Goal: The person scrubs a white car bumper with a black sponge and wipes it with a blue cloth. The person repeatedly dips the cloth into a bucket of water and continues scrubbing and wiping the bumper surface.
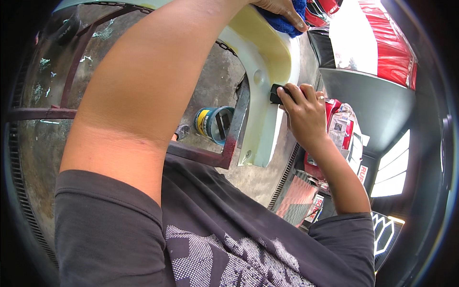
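Note:
A pale green car body panel, apparently a bumper (pixel 260 119), curves across the upper middle, with yellowish patches on its surface. My right hand (pixel 306 110) is closed round a small black block (pixel 276 94), like a sanding block, and holds it against the panel's right edge. At the top, my left hand (pixel 282 8) grips a blue cloth (pixel 287 25) resting on the panel. Part of that hand is cut off by the upper edge of the picture.
A dark red metal stand (pixel 201 157) runs under the panel. On the concrete floor below is a blue bucket (pixel 204 123) with a dark object in it. To the right stand a red car part with masking paper (pixel 339 129) and a red-covered vehicle (pixel 389 43). A floor grate (pixel 285 177) lies nearby.

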### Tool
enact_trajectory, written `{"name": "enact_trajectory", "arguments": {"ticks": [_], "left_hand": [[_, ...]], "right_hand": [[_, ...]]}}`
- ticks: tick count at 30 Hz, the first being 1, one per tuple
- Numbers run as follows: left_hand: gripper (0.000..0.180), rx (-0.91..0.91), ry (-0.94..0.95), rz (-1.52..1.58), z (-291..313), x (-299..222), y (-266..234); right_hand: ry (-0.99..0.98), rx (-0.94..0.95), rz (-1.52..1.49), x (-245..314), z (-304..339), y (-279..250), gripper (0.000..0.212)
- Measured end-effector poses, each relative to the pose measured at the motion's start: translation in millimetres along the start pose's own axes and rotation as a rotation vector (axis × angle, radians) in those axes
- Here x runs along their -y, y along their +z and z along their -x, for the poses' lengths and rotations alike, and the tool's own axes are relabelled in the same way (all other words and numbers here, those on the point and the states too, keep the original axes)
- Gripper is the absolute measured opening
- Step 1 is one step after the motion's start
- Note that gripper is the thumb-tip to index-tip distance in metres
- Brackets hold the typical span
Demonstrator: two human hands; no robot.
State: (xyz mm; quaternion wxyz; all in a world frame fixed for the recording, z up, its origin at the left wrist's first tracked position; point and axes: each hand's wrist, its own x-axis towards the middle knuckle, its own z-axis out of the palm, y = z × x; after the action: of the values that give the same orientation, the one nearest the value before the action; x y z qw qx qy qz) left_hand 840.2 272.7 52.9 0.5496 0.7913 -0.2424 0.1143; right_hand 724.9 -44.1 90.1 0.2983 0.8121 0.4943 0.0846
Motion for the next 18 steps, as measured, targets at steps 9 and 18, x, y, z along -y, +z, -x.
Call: {"name": "enact_trajectory", "arguments": {"ticks": [9,18], "left_hand": [[0.027,-0.138,0.289,-0.150,-8,21,11],[0.023,-0.045,0.011,0.152,14,-3,-2]], "right_hand": [[0.003,-0.011,0.027,0,-11,2,0.040],[0.034,0.018,0.040,6,4,-6,0.041]]}}
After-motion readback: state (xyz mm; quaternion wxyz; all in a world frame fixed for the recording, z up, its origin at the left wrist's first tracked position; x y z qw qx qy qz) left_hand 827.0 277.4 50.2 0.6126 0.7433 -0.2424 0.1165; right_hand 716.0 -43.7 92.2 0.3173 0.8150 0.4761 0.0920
